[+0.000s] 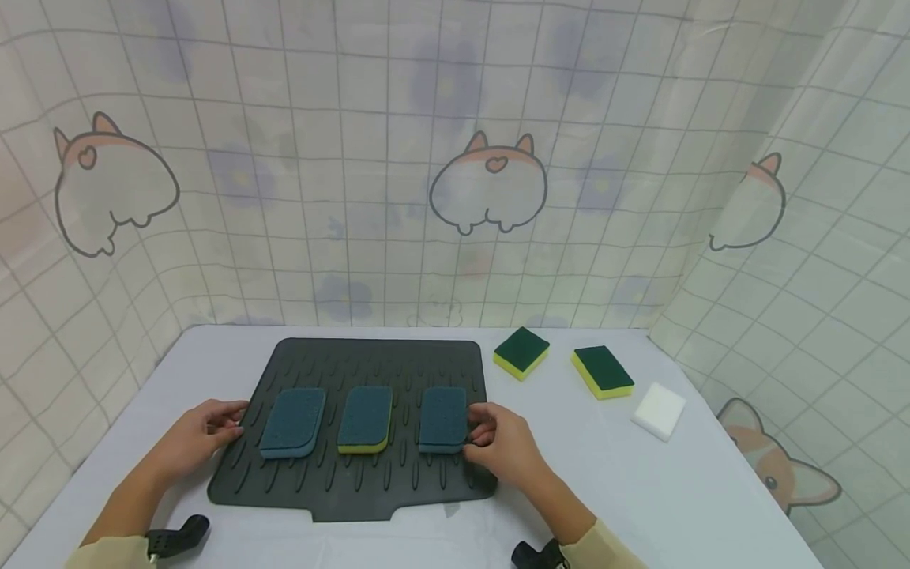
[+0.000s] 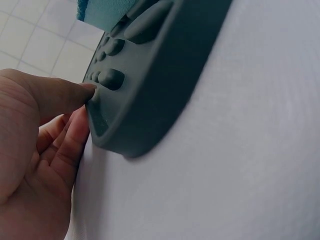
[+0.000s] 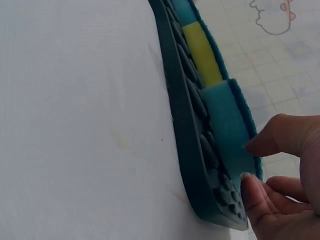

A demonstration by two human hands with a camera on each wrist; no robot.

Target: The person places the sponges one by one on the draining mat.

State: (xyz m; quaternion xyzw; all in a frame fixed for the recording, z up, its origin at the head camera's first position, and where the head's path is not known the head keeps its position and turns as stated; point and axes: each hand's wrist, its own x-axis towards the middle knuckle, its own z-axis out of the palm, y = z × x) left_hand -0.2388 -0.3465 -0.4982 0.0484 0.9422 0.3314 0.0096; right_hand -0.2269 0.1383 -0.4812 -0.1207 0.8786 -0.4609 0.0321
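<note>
Left hand (image 1: 202, 436) fingers pinch left edge of dark ridged mat (image 1: 284, 488) on tabletop (image 1: 626, 482), three sponges (image 1: 365, 419) atop. Right hand (image 1: 508, 444) fingers parted beside rightmost sponge (image 1: 444, 419); contact unclear.

Matt, ridged, rubbery mat (image 1: 406, 431)

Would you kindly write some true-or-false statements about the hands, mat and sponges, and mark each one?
1. Three sponges lie on the dark mat. True.
2. Neither hand touches the mat. False: the left hand touches its left edge.
3. The middle sponge on the mat has a yellow lower layer. True.
4. Every sponge is on the mat. False: two green-and-yellow sponges lie on the white table.
5. The right hand is beside the rightmost sponge on the mat. True.
</note>
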